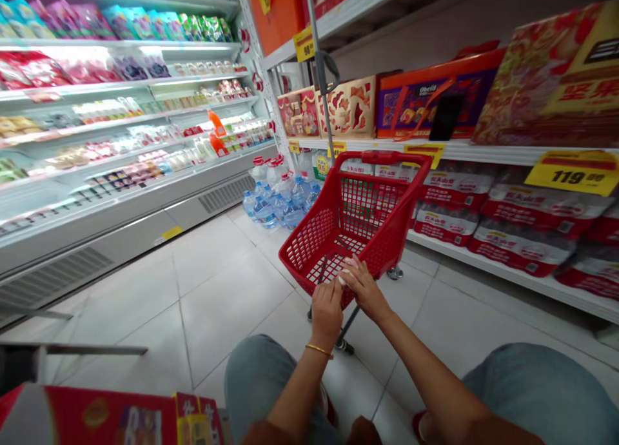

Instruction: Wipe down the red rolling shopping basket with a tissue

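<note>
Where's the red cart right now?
In the head view, the cart stands just right of centre, with blue bottles to its left and shelved red packs to its right.

From the cart [387, 245], the left hand [327, 304] and the right hand [362, 284] are meeting at six o'clock. Bottles [285, 203] are standing on the floor [222, 277] at ten, the fridge [135, 233] stretching farther out. The shelf [464, 153] is running along two; a box [97, 419] is lying at eight.
</note>
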Demonstrator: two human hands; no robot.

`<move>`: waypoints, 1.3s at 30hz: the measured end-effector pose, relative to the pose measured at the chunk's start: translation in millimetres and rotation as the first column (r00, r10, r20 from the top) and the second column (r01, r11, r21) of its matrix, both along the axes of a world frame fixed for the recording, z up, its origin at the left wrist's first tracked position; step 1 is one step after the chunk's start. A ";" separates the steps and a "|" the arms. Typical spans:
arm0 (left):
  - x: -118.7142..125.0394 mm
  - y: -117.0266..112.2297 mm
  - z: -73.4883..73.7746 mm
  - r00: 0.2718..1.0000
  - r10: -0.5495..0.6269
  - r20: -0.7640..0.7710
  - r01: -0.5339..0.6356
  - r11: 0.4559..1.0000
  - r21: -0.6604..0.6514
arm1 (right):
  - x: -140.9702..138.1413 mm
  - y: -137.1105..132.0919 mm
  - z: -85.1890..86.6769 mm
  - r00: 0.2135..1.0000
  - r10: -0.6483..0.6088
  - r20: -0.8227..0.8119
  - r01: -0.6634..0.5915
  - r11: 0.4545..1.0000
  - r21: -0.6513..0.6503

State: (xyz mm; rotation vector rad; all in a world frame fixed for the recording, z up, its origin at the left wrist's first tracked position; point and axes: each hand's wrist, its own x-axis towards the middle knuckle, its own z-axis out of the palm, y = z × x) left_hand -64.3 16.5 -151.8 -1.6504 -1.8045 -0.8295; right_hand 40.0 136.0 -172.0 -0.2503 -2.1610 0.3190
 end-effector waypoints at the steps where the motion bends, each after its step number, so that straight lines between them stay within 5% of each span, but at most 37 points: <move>1: 1.0 0.8 -0.9 1.000 0.001 -0.002 -0.001 1.000 0.012 | 1.4 1.3 0.9 1.000 -0.004 0.007 0.004 1.000 0.005; 12: 3.3 3.9 -7.9 0.999 -0.002 0.033 0.001 1.000 0.028 | 9.3 34.5 7.6 0.998 -0.056 0.038 0.053 0.997 0.060; 19: 1.9 4.3 -14.0 1.000 0.028 0.006 -0.028 0.998 0.057 | 5.5 52.0 11.8 0.994 -0.101 -0.032 0.098 0.992 -0.085; 28: 6.2 4.4 -11.0 0.998 0.032 0.057 -0.034 0.999 0.039 | -3.0 3.3 20.1 0.985 -0.088 -0.148 0.042 0.956 -0.290; 34: 9.9 2.5 -5.9 0.995 0.046 0.083 -0.046 0.999 0.003 | -4.1 -33.3 11.7 0.988 -0.009 -0.151 -0.037 0.955 -0.296; 39: 9.7 0.7 -3.8 0.996 0.022 0.087 -0.023 1.000 0.010 | -6.7 -33.0 5.2 0.986 -0.033 -0.163 -0.012 0.964 -0.266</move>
